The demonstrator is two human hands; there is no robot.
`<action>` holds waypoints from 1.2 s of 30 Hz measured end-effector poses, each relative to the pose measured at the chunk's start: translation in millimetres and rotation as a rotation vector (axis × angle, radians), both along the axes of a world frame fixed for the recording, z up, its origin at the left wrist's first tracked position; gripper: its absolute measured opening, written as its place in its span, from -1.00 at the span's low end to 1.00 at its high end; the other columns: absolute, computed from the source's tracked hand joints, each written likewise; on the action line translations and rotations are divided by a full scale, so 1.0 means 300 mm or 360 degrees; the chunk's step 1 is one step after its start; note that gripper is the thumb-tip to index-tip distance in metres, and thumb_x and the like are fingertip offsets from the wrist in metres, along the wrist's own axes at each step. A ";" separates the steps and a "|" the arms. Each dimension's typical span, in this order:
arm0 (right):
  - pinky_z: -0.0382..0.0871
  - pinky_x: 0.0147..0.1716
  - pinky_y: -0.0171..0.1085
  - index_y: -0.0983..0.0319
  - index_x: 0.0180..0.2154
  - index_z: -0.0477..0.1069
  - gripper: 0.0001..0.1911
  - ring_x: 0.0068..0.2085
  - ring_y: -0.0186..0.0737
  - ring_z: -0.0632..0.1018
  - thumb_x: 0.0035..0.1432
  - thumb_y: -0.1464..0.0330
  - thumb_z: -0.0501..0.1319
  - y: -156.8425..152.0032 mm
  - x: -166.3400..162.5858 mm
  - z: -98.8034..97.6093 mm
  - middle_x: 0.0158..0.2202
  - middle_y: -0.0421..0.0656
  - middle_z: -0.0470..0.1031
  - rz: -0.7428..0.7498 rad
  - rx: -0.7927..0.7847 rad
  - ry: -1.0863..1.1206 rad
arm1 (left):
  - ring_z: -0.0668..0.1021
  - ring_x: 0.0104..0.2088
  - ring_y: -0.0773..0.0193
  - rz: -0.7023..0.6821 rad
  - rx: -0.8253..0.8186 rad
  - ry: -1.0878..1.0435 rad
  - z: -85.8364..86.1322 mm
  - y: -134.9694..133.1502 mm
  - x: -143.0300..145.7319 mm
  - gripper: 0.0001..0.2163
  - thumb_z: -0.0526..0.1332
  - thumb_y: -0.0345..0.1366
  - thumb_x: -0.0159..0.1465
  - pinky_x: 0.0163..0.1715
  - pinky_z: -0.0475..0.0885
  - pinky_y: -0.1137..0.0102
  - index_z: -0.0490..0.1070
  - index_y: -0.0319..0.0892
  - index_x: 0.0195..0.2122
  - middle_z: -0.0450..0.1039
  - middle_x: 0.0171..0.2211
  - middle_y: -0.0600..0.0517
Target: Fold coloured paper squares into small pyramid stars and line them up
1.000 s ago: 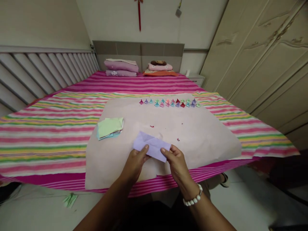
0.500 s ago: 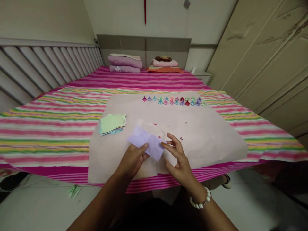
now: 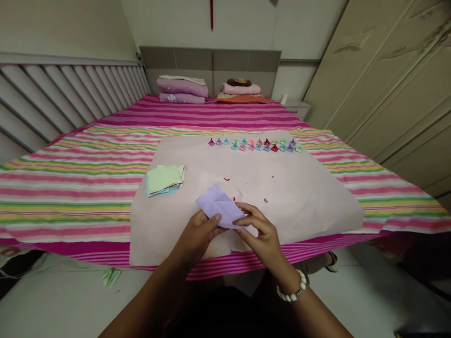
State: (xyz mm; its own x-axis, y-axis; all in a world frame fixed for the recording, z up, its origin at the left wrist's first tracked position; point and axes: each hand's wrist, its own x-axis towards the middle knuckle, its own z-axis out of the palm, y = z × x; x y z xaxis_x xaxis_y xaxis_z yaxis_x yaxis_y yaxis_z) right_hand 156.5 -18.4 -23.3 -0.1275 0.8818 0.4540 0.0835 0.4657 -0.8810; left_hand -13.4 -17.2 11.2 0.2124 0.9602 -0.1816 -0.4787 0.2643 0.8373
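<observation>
Through the head camera I have both hands on one piece of lilac paper [image 3: 215, 201], held just above the bed. The left hand [image 3: 197, 233] pinches its near edge, thumb on top and fingers underneath. The right hand [image 3: 263, 233], a white bead bracelet [image 3: 293, 296] at its wrist, pinches the right corner between thumb and fingertips. I can make out a crease and an overlapping layer in the paper, so I judge it partly folded; how many layers there are I cannot tell.

Small red scraps [image 3: 265, 200] lie just beyond the hands. Left of them and a little farther off is a loose stack of flat paper sheets [image 3: 165, 178], pale green on top with blue showing below; these look unfolded to me. Well beyond the hands, pointed folded paper shapes [image 3: 274, 148] in many colours stand in a double row, thinning to a single line at the left. I take those as finished.

Under all this, a large pale sheet [image 3: 317, 202] covers part of a striped bedspread [image 3: 84, 197]. Past it, folded purple bedding [image 3: 182, 87] and a pink pile [image 3: 241, 88] sit before a grey headboard [image 3: 246, 61]. A slatted rail [image 3: 63, 94] runs along the left, a cream wardrobe [image 3: 387, 84] along the right. Below and left of the hands, crumpled green paper [image 3: 111, 277] lies on the floor [image 3: 63, 300].
</observation>
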 end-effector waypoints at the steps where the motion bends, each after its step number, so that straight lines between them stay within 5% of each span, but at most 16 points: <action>1: 0.33 0.01 -0.04 0.13 -0.35 0.58 -0.92 -0.01 -0.04 0.48 0.09 0.39 0.31 0.000 -0.003 0.005 0.00 -0.07 0.48 -0.0001 -0.0077 0.0066 | 0.55 -0.02 -0.03 -0.0019 0.0014 0.0010 -0.003 -0.001 0.000 -0.64 0.38 -0.26 0.09 0.01 0.43 0.09 0.50 -0.27 -0.09 0.55 -0.07 -0.20; 10: 0.34 -0.35 -0.25 0.19 -0.48 0.48 -0.83 -0.38 -0.23 0.46 0.00 0.26 0.39 0.009 -0.039 0.028 -0.45 -0.19 0.50 -0.0031 -0.0542 0.0472 | 0.60 -0.21 0.21 -0.0020 0.0147 0.0242 -0.041 0.009 0.006 -0.73 0.36 -0.25 0.12 -0.08 0.46 0.28 0.53 -0.21 -0.16 0.60 -0.23 -0.07; 19: 0.15 -0.55 -0.35 0.20 -0.57 0.36 -0.70 -0.56 -0.38 0.29 -0.14 0.25 0.45 0.003 -0.062 0.027 -0.62 -0.31 0.32 0.0071 -0.0708 0.0499 | 0.53 -0.32 0.28 0.0087 0.0226 0.0460 -0.042 0.022 0.018 -0.74 0.39 -0.21 0.06 -0.28 0.40 0.42 0.54 -0.22 -0.26 0.57 -0.35 -0.02; 27: 0.28 -0.50 -0.31 0.20 -0.52 0.38 -0.72 -0.53 -0.32 0.41 -0.10 0.22 0.43 -0.003 -0.066 0.031 -0.56 -0.27 0.44 0.0030 -0.0714 0.0488 | 0.46 -0.43 0.35 0.0154 0.0097 0.0408 -0.071 0.024 0.020 -0.75 0.39 -0.17 0.05 -0.37 0.35 0.45 0.55 -0.23 -0.32 0.51 -0.45 0.02; 32: 0.38 -0.41 -0.28 0.15 -0.18 0.44 -0.55 -0.47 -0.29 0.49 -0.17 0.27 0.47 0.011 -0.065 0.013 -0.51 -0.30 0.47 -0.0030 -0.0711 0.0671 | 0.45 -0.47 0.33 0.0154 0.0195 0.0550 -0.063 0.020 0.015 -0.78 0.37 -0.16 0.07 -0.38 0.35 0.42 0.55 -0.24 -0.40 0.47 -0.54 0.06; 36: 0.36 -0.36 -0.29 0.20 -0.42 0.51 -0.81 -0.43 -0.29 0.48 -0.08 0.26 0.43 0.012 -0.059 0.007 -0.49 -0.25 0.49 0.0017 -0.0741 0.0654 | 0.52 -0.39 0.27 0.0141 0.0274 0.0567 -0.044 0.015 0.027 -0.79 0.39 -0.21 0.03 -0.31 0.40 0.39 0.51 -0.25 -0.40 0.50 -0.50 0.05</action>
State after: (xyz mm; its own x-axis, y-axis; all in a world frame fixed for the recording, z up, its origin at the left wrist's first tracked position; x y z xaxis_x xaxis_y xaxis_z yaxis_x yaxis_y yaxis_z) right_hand 138.8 -14.9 -21.2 -0.0340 0.9988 0.0356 -0.3079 0.0234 -0.9511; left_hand -5.3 -12.6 -2.0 0.0801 0.9947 -0.0638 -0.1652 0.0763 0.9833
